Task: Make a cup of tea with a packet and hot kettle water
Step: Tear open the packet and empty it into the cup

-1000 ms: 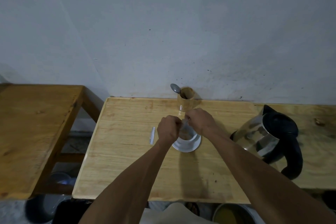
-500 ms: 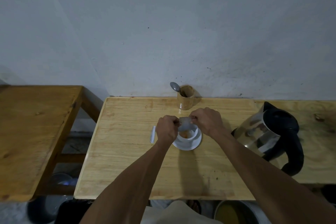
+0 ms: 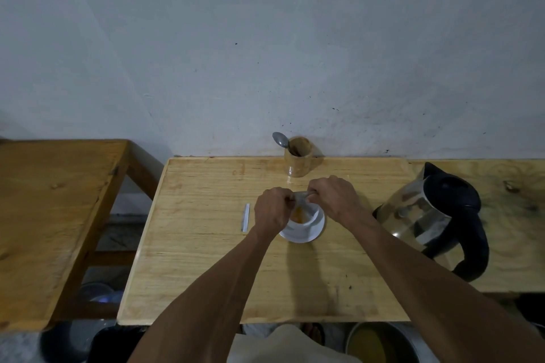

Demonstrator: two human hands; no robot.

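Observation:
A white cup (image 3: 306,216) stands on a white saucer (image 3: 306,234) in the middle of the light wooden table (image 3: 206,259). Orange-brown powder shows inside the cup. My left hand (image 3: 272,211) and my right hand (image 3: 333,196) both pinch a small pale packet (image 3: 302,197), held tilted just above the cup's rim. Most of the packet is hidden by my fingers. A steel kettle (image 3: 424,209) with a black lid and handle stands to the right of the cup, about a hand's width from my right wrist.
A torn white strip (image 3: 245,217) lies left of the saucer. A wooden holder (image 3: 298,160) with a spoon (image 3: 280,139) stands at the wall. A second wooden table (image 3: 50,215) is at left. Pots (image 3: 380,343) sit on the floor below.
My hands have shifted slightly and spread a little over the cup. The packet now tilts lower toward the rim, and orange powder is visible in the cup.

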